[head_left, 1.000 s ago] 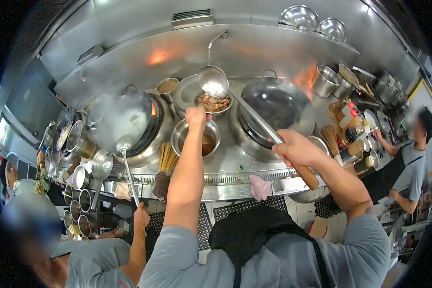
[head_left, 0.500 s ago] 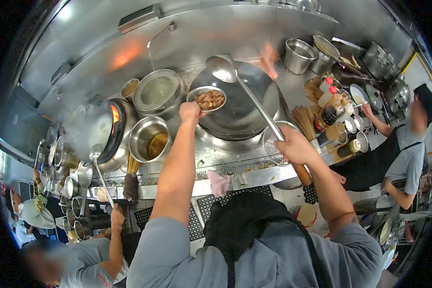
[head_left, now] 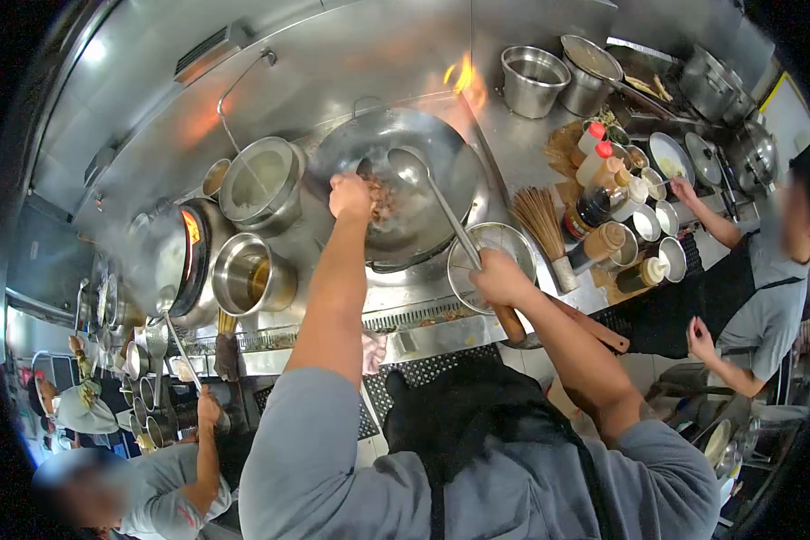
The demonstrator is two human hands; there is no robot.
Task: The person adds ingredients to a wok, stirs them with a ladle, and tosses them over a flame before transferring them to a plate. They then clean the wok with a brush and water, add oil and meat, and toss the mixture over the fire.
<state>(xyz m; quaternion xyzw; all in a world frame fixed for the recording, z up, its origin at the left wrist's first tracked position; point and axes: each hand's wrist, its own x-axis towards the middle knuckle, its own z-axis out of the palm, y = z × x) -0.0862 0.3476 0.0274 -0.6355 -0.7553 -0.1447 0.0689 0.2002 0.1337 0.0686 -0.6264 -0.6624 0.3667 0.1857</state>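
Over the left part of the large wok [head_left: 445, 153], my left hand [head_left: 349, 195] is closed on a small metal bowl [head_left: 365, 167], which is tipped and mostly hidden behind the hand. Brown meat pieces [head_left: 382, 200] are in the wok beside it, partly blurred. My right hand [head_left: 500, 279] grips the handle of a long metal ladle [head_left: 409, 166], whose bowl is above the wok, close to the meat. A round strainer [head_left: 490, 236] lies near the wok's right side, below the ladle handle.
Flames [head_left: 463, 76] rise behind the wok. A pot of brown liquid [head_left: 254, 274] and a covered-looking pot [head_left: 259, 184] stand left. Sauce bottles [head_left: 596, 200] and a bamboo brush [head_left: 542, 220] are at right. One co-worker [head_left: 765, 279] is right, another [head_left: 166, 486] left.
The small bowl has gone from upright to tipped, and its meat is now in the wok. Flames have appeared behind the wok. The view has shifted slightly.
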